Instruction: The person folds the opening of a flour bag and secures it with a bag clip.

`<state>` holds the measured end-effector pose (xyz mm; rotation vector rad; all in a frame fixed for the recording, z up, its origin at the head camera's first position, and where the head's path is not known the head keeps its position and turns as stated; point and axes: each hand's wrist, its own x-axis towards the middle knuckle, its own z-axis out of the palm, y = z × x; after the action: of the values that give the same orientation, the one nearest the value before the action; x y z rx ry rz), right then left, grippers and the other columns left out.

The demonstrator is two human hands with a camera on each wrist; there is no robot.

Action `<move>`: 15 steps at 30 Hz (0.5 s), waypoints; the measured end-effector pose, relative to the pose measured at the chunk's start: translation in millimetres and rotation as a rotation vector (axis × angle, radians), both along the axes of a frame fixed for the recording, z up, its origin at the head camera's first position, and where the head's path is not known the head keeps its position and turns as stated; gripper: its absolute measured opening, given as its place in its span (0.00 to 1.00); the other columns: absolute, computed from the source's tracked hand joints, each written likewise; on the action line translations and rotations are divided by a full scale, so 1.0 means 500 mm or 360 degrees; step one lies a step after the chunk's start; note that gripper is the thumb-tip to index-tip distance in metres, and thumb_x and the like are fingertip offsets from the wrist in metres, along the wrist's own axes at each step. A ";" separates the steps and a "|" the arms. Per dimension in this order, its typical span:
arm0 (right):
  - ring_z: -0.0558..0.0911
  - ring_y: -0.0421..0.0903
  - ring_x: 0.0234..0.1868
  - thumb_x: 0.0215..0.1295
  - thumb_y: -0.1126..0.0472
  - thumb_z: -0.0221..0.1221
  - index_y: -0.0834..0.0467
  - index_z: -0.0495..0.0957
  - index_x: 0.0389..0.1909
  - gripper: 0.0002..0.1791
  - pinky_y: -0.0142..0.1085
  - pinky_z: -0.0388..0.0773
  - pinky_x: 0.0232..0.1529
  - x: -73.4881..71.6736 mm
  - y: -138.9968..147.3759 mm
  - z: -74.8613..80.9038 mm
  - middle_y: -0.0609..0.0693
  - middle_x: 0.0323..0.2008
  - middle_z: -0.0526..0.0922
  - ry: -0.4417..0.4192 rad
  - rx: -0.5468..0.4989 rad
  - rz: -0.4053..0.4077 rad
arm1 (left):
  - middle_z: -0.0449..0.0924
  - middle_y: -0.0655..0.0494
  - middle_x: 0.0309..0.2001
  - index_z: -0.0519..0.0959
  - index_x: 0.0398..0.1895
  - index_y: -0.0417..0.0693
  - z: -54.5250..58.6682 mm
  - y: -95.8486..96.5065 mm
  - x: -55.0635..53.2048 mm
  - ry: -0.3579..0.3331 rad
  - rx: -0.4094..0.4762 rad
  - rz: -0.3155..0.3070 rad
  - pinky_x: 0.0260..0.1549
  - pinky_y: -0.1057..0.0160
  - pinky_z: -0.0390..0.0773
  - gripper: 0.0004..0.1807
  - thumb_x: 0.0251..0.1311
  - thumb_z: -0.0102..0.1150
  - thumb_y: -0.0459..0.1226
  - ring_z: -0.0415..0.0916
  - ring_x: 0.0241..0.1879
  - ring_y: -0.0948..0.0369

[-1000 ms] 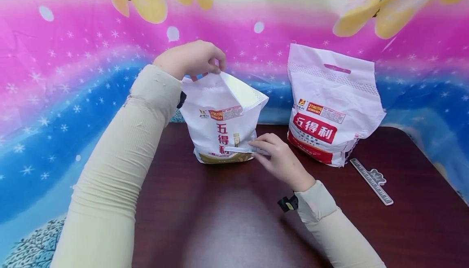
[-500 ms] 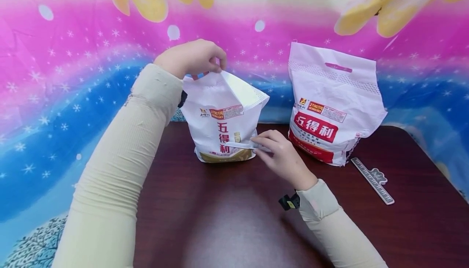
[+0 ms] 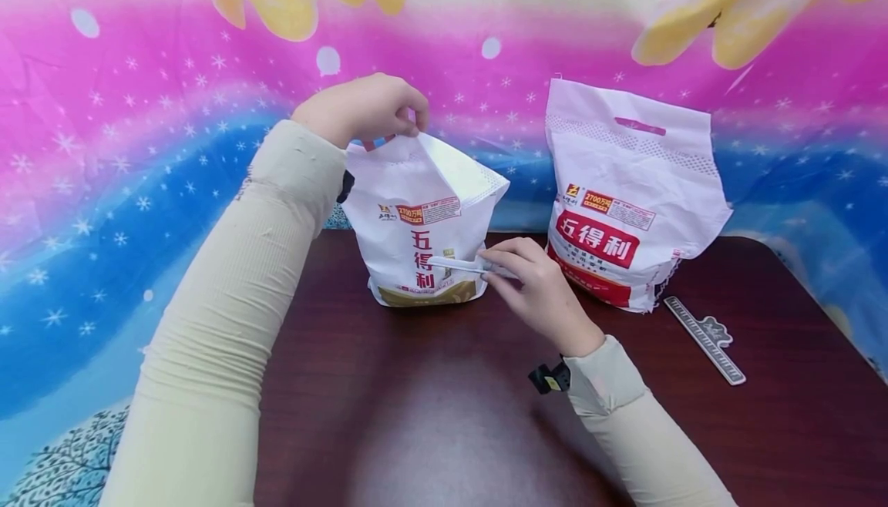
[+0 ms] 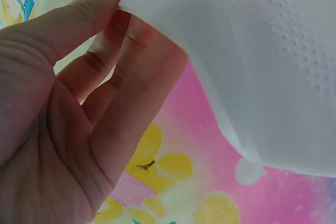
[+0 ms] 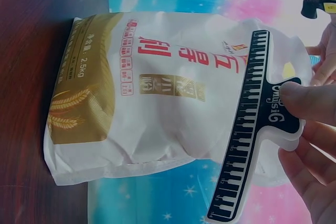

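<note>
In the head view a white flour bag (image 3: 395, 191) with red characters and a gold lower band stands on the table. My left hand (image 3: 371, 110) pinches its top edge, and the top flap leans open to the right. The left wrist view shows thumb and fingers on the white bag's edge (image 4: 210, 51). Low by the bag's right side, my right hand (image 3: 544, 291) holds a sheet-music clip (image 3: 454, 265). Seen from the right wrist, the piano-key clip (image 5: 244, 119) has its handle between thumb and fingers, in front of the bag's face.
A second white flour bag (image 3: 624, 172), with a red label and a cut-out handle, stands at the right. In front of it a similar piano-key clip (image 3: 708, 341) lies on the dark wooden table (image 3: 430, 414). A patterned cloth (image 3: 472, 99) hangs behind.
My right hand has risen slightly with the clip, which now sits higher against the flour bag's front. The left hand stays on the bag's top edge.
</note>
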<state>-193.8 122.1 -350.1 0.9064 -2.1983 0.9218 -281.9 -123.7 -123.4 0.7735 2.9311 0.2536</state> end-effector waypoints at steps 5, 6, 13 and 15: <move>0.80 0.48 0.53 0.54 0.71 0.74 0.61 0.86 0.52 0.22 0.43 0.85 0.48 -0.001 0.001 0.002 0.53 0.49 0.83 0.0047 -0.0043 -0.0013 | 0.75 0.49 0.57 0.79 0.57 0.50 0.000 -0.001 -0.001 -0.0004 0.0002 -0.0016 0.43 0.51 0.80 0.12 0.75 0.54 0.37 0.73 0.49 0.48; 0.80 0.48 0.53 0.54 0.71 0.74 0.61 0.86 0.52 0.22 0.42 0.85 0.48 -0.001 0.001 0.001 0.53 0.49 0.83 0.0057 -0.0049 -0.0017 | 0.75 0.49 0.57 0.79 0.57 0.50 0.000 -0.001 -0.001 -0.0004 0.0000 -0.0019 0.43 0.50 0.80 0.12 0.75 0.53 0.37 0.73 0.49 0.48; 0.80 0.47 0.51 0.53 0.71 0.74 0.60 0.86 0.52 0.22 0.26 0.78 0.51 -0.005 0.006 0.004 0.52 0.47 0.84 0.0097 -0.0121 -0.0032 | 0.74 0.49 0.58 0.79 0.57 0.50 0.000 -0.001 -0.002 -0.0005 0.0000 -0.0014 0.44 0.50 0.81 0.12 0.75 0.53 0.37 0.73 0.50 0.48; 0.80 0.46 0.51 0.53 0.71 0.74 0.60 0.86 0.52 0.22 0.23 0.76 0.52 -0.005 0.008 0.007 0.52 0.47 0.84 0.0093 -0.0148 -0.0033 | 0.74 0.49 0.58 0.79 0.57 0.50 0.000 0.000 -0.003 -0.0001 -0.0008 -0.0017 0.43 0.51 0.80 0.12 0.75 0.53 0.37 0.73 0.50 0.48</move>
<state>-196.2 126.3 -346.5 0.8546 -2.0940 0.9670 -283.3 -123.5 -123.3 0.7879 2.9250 0.2456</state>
